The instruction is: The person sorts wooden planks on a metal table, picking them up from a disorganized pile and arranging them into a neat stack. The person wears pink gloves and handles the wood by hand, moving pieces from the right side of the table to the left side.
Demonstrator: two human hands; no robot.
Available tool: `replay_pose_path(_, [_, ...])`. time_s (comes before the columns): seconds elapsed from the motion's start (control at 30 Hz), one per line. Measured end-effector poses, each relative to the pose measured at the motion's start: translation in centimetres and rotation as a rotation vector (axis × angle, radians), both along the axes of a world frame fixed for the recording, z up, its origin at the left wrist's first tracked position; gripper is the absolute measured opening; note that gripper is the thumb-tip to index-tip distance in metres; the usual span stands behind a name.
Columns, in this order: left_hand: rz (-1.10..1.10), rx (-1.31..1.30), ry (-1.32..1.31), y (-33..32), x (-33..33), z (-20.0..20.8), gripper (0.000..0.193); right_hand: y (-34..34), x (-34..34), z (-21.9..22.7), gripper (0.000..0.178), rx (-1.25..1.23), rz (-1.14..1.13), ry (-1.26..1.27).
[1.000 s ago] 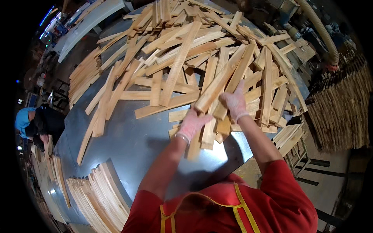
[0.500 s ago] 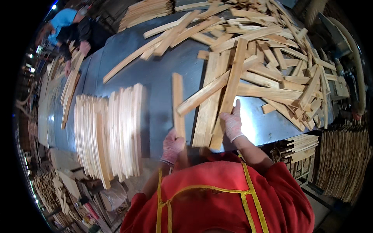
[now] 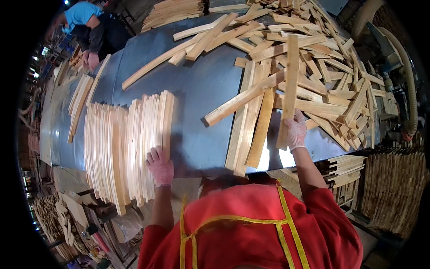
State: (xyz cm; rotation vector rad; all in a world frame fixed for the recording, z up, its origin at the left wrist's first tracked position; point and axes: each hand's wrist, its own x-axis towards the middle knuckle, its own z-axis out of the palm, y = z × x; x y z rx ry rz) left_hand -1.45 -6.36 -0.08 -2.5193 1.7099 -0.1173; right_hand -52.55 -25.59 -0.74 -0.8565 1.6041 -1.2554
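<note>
My left hand (image 3: 160,167), in a pale pinkish glove, is closed over the near end of the rightmost wooden slat (image 3: 166,121) in an upright-edged row of slats (image 3: 105,152). Its fingertips rest on the neighbouring slats. Off to the right, my gloved right hand (image 3: 295,131) grips another wooden slat (image 3: 290,85) near its lower end, the slat pointing away from me. Left of it, several slats (image 3: 242,121) lie lengthwise at the table's near edge, with one slat (image 3: 246,97) crossing them at a slant.
A large loose heap of slats (image 3: 331,67) covers the far right of the dark metal table (image 3: 197,85). More slats (image 3: 172,15) are stacked at the back. Across the far left a co-worker (image 3: 96,33) in blue bends over slats. Stacked wood (image 3: 394,188) stands at right below the table.
My left hand has moved left, and the slat it held now stands at the row's right end. My right hand has shifted right with a slat lifted off the near group.
</note>
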Motion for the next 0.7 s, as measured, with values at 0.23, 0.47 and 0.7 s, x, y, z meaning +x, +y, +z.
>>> replay_pose_path(0.23, [-0.202, -0.241, -0.022, -6.8, -6.5, 0.0, 0.081, 1.6, -3.5, 3.0, 0.070, 0.023, 0.567, 0.761])
replay_pose_path(0.47, [-0.344, -0.051, 0.416, -19.9, -17.8, 0.9, 0.076, -3.0, -4.2, -1.0, 0.066, 0.167, 0.240, -0.249])
replay_pose_path(0.7, [-0.033, -0.085, 1.081, -19.5, -22.6, 2.7, 0.060, -4.3, -4.7, -0.1, 0.089, 0.201, 0.399, -0.304])
